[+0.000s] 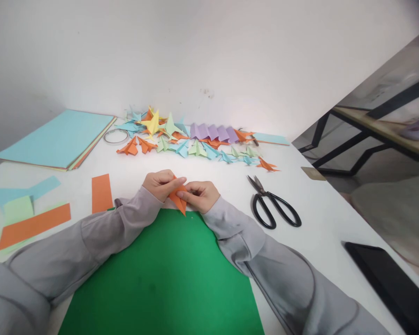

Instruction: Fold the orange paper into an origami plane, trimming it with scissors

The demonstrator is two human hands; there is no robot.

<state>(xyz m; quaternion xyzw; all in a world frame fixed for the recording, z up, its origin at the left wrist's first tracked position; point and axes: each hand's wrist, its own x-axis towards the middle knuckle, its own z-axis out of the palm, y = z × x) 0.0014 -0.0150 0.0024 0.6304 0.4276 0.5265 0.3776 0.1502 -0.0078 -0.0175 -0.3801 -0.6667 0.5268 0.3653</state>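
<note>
Between my two hands is a small piece of folded orange paper (178,201), its pointed tip hanging downward. My left hand (160,184) pinches it from the left, thumb lying across the upper part. From the right, my right hand (202,194) grips its edge between thumb and curled fingers. Both hands are just above the far edge of a green sheet (160,274). The finer folds of the paper are partly covered by my thumbs.
Folded paper figures (197,149) in several colours line the wall. Black-handled scissors (265,200) lie open at right, near a black tablet (387,279). Paper strips (35,225), a roll of tape (116,136) and stacked coloured sheets (56,139) are at left.
</note>
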